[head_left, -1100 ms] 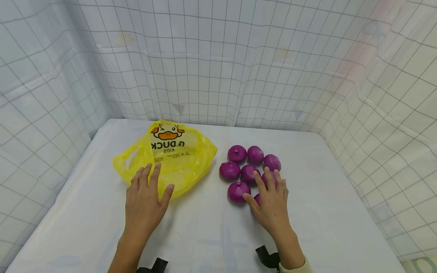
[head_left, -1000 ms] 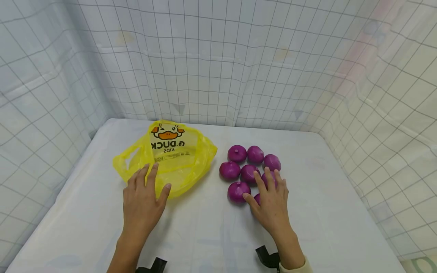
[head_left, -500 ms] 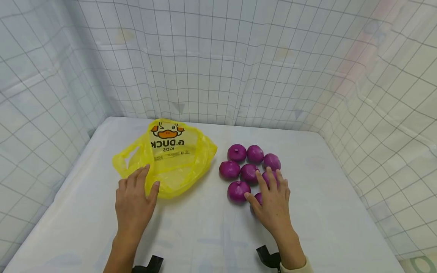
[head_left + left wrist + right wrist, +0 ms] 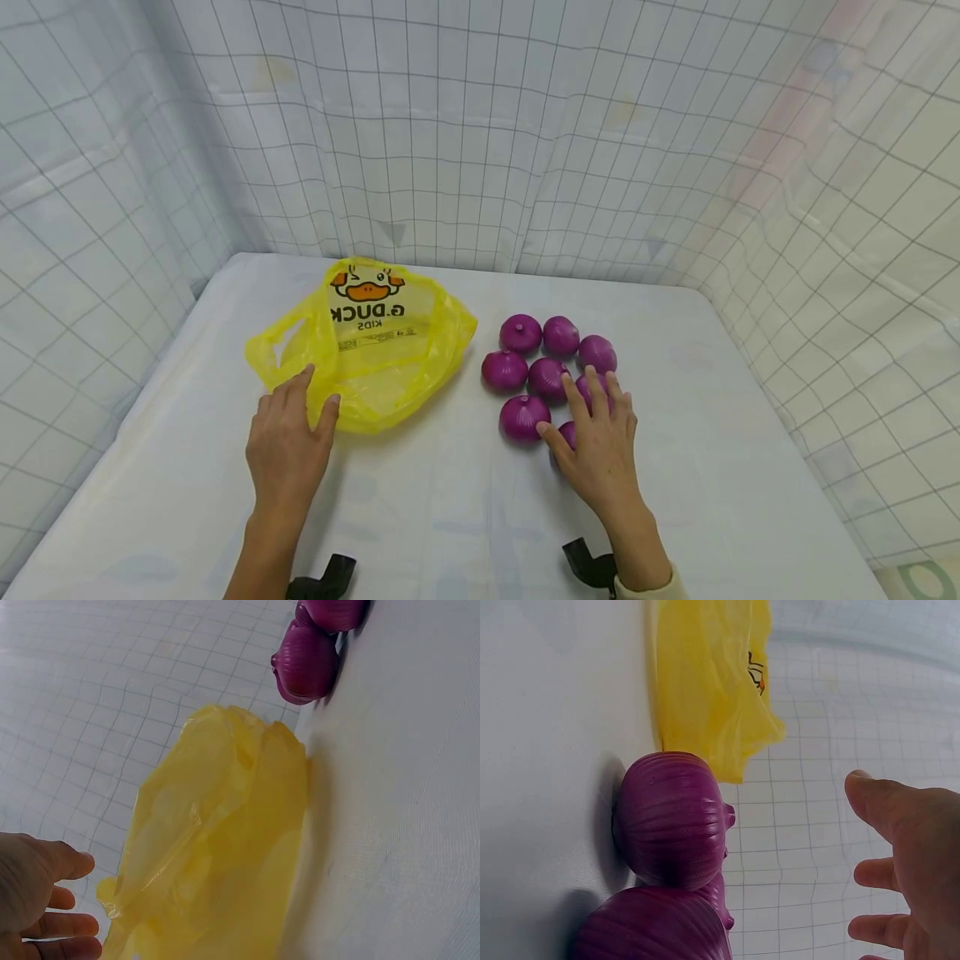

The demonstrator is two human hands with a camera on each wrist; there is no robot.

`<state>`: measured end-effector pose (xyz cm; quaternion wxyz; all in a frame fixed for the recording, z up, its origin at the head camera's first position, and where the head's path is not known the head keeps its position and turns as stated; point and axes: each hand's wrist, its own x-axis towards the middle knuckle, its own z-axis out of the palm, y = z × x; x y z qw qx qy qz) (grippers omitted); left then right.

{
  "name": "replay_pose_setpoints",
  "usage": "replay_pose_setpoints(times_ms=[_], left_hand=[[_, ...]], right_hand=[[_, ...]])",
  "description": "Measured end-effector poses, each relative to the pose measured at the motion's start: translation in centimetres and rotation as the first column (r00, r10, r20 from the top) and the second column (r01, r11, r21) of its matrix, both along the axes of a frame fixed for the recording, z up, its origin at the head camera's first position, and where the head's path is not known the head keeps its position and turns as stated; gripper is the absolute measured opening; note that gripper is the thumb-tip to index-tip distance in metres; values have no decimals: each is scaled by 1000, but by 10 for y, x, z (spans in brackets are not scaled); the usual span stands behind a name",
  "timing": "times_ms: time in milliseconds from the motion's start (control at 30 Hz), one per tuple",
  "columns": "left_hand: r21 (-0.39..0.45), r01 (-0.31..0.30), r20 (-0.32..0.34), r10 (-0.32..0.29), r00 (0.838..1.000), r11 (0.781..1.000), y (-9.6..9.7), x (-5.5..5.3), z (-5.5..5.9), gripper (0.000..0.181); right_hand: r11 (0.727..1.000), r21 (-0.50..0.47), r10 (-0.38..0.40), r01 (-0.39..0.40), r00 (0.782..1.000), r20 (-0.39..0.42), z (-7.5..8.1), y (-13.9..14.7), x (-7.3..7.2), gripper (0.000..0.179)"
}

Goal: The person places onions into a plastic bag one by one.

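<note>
Fingers of left hand (image 4: 287,446) and right hand (image 4: 600,446) loose, gripping nothing. Yellow bag (image 4: 382,387) just beside the left, mouth open (thin film, could collapse if nudged). Purple onions (image 4: 548,380) clustered under and ahead of the right; round, so a bump could roll them.

In the head view, the white tabletop (image 4: 450,467) is leaving a lane up the centre, between the yellow bag (image 4: 390,375) and the purple onions (image 4: 547,379), and wider room at the right. The onions are blocking a low pass right of centre, with the right hand (image 4: 600,454) hovering over the nearest. Gridded cloth (image 4: 465,142) is closing off the top and both sides.
</note>
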<state>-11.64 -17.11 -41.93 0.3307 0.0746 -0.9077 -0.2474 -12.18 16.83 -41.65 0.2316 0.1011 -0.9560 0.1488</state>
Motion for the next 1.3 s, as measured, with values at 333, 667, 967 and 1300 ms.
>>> replay_pose_setpoints(times_ms=[333,667,967,1300], left_hand=[[4,-50,27,49,998,999,0,-7,-2,47],[13,-73,14,73,997,997,-3,-8,-8,40],[3,-68,-28,68,997,998,-6,-13,-14,32],[-23,-70,-55,68,996,997,-7,-17,-18,36]], right_hand=[[1000,-5,-11,11,1000,8,-1,3,-1,70],[1000,-19,-23,23,999,24,-3,6,-2,72],[995,-101,-20,26,998,66,-8,12,-1,78],[985,-173,-8,16,999,47,-13,18,0,80]])
